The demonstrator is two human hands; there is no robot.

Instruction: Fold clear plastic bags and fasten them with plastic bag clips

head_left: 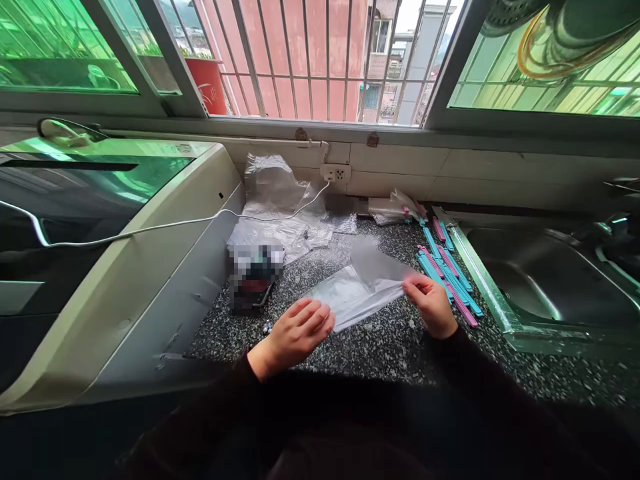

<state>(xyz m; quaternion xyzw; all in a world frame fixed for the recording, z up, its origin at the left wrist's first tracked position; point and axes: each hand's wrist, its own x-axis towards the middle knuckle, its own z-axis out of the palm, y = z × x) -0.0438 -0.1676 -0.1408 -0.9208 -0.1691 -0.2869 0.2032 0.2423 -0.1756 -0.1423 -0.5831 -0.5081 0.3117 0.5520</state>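
Observation:
A clear plastic bag (pixel 357 293) is stretched between my two hands above the speckled dark counter (pixel 370 353). My left hand (pixel 299 333) pinches its left end, and my right hand (pixel 431 303) pinches its right end with thumb and forefinger. A thin flap of the bag stands up near the right hand. Just right of my right hand lie several pink and turquoise strips (pixel 447 263), side by side on the counter. Beyond the left hand is a pile of clear plastic bags (pixel 280 213), with a phone-like dark object (pixel 256 280), blurred out, in front of it.
A washing machine (pixel 165 267) stands at the left, crossed by a white cable (pixel 200 220) running to a wall socket (pixel 336 174). At the right is a steel sink (pixel 530 267). A small plastic packet (pixel 387 210) lies by the wall under the barred window (pixel 310 60).

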